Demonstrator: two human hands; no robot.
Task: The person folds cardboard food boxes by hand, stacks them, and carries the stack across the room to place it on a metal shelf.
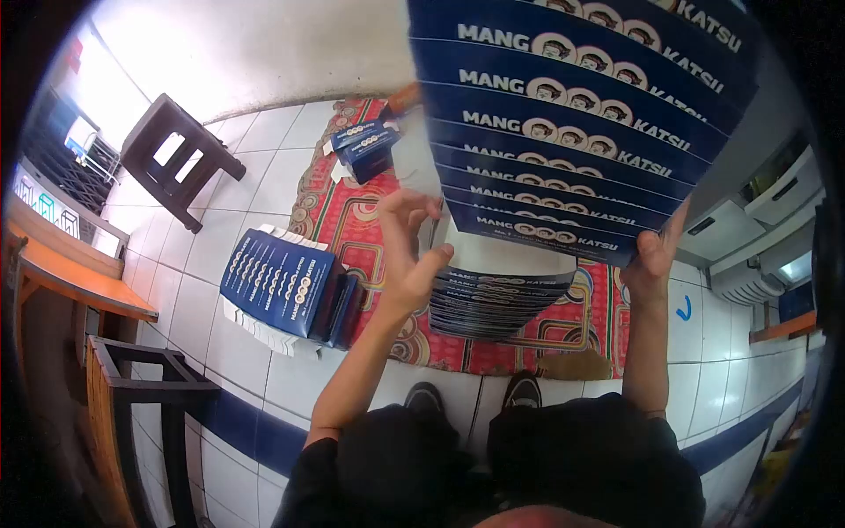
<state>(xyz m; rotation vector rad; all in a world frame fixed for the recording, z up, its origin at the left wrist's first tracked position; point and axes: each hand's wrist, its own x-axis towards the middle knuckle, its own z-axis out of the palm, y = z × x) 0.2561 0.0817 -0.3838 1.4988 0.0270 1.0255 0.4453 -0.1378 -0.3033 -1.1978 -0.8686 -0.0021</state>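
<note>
A fanned stack of flat blue printed cartons (563, 132) is raised at the upper right. My right hand (653, 255) grips its lower right corner, thumb on the front face. Near the stack's lower left edge, my left hand (414, 255) has its fingers apart and curved, with nothing visible in it. Below the raised cartons, a nested pile of dark cartons (502, 308) stands on the red patterned mat (370, 220). To the left lies another overlapping stack of blue cartons (280, 280), partly on the white tiles.
More blue cartons (363, 150) lie at the mat's back. A dark plastic stool (176, 154) rests on the tiles at upper left. At left are an orange-topped bench (84, 275) and a dark wooden frame (145, 387). Drawers (717, 229) stand at right.
</note>
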